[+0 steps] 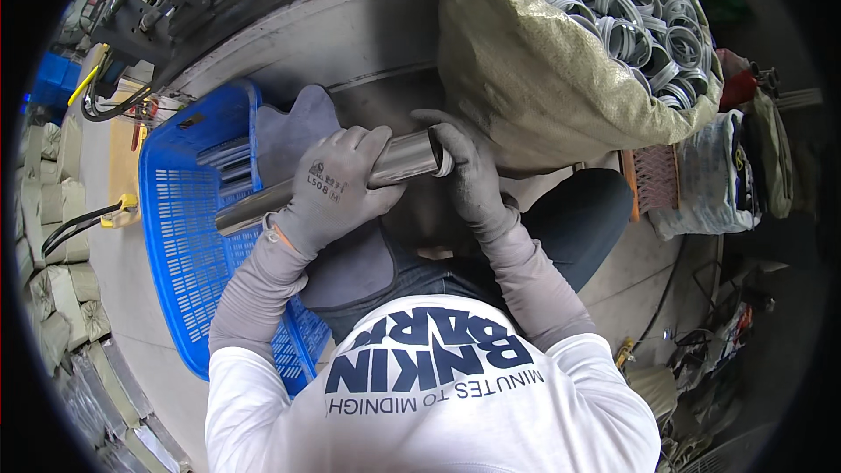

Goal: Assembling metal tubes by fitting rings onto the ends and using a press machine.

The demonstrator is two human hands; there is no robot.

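Observation:
My left hand (337, 188), in a grey glove, is wrapped around the middle of a shiny steel tube (399, 160) that slants from lower left to upper right above my lap. My right hand (469, 171), gloved in darker grey, grips the tube's right end, where a pale ring sits at the tip. The tube's left end (250, 208) reaches over the rim of a blue plastic basket (180, 245) holding more steel tubes (223, 162). A grey cloth (293, 127) lies on my lap under the tube.
A large woven sack (534, 70) full of pale grey plastic rings (622, 9) stands at upper right. Machinery with hoses (114, 96) is at upper left. Packed sacks (53, 236) line the left edge. Cloth bundles (710, 175) and clutter lie on the floor at right.

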